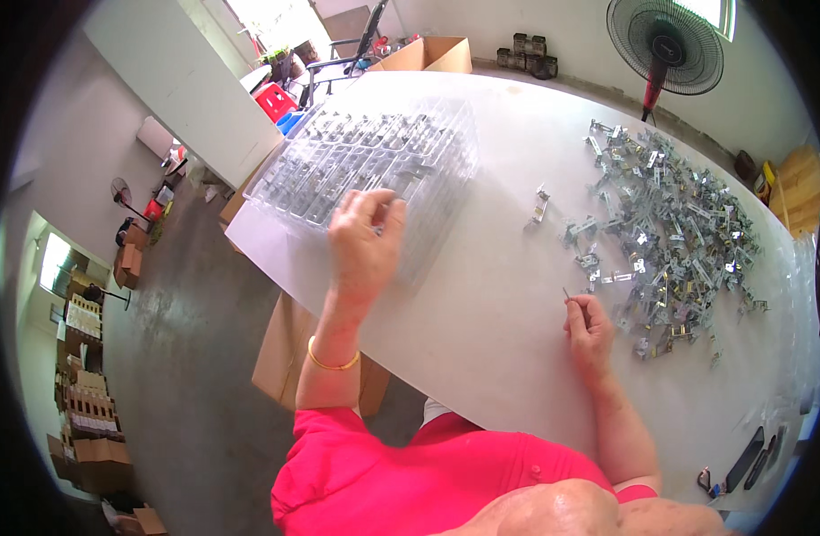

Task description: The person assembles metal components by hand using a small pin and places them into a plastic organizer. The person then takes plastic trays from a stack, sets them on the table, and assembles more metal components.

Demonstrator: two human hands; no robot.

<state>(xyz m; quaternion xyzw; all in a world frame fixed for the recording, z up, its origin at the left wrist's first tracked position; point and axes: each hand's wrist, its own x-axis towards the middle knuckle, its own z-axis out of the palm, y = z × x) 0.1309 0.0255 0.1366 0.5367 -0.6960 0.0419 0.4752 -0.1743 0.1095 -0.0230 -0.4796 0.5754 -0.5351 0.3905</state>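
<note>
Fingers of our left hand [367, 239] are curling over the near side of the clear tray stack [450, 192], apparently keeping metal parts [365, 134] separated; their grip we cannot tell. Right of the stack, our right hand [589, 338] is pinching a thin metal piece [567, 293]; farther right, loose metal fittings [678, 232] are lying heaped, probably for easy reach.

I can read no text, label, number or sign from here; between one and two o'clock, the fan hub [667, 49] may bear a mark, too small to read.
</note>
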